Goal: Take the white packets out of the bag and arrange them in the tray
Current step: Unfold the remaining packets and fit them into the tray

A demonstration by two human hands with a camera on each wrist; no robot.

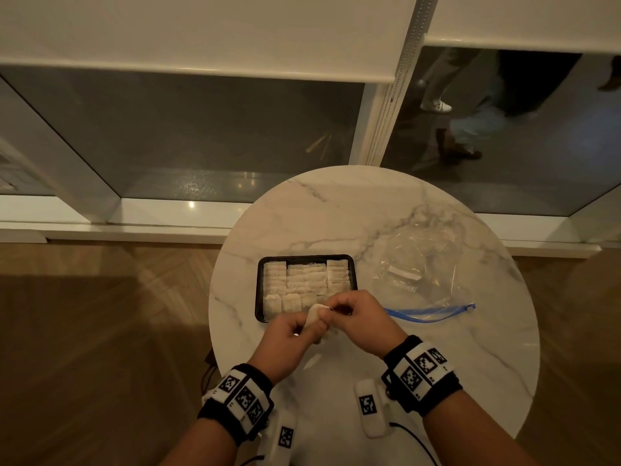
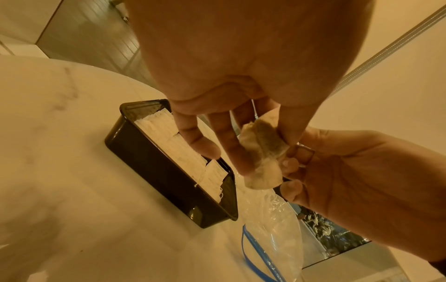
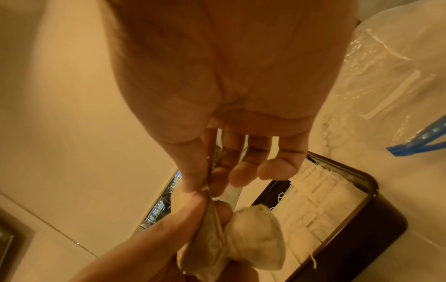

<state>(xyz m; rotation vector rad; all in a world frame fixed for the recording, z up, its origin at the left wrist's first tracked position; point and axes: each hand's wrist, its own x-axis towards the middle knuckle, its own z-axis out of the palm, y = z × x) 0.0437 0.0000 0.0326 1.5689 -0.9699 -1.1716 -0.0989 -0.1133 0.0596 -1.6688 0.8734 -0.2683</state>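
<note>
The right hand (image 3: pixel 226 91) reaches down, its thumb and forefinger pinching the top edge of a white packet (image 3: pixel 253 240). The left hand (image 3: pixel 154 248) grips the same packet from below. Just beyond the fingers, the black tray (image 3: pixel 376 225) holds rows of packets; the clear bag (image 3: pixel 395 72) lies right of the right hand.

Glossy plastic tray (image 1: pixel 258 290); marble table (image 1: pixel 437 348)

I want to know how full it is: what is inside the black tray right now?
The black tray holds rows of white packets packed side by side. Its near right corner is hidden behind the hands, so whether a gap remains there cannot be seen.
</note>
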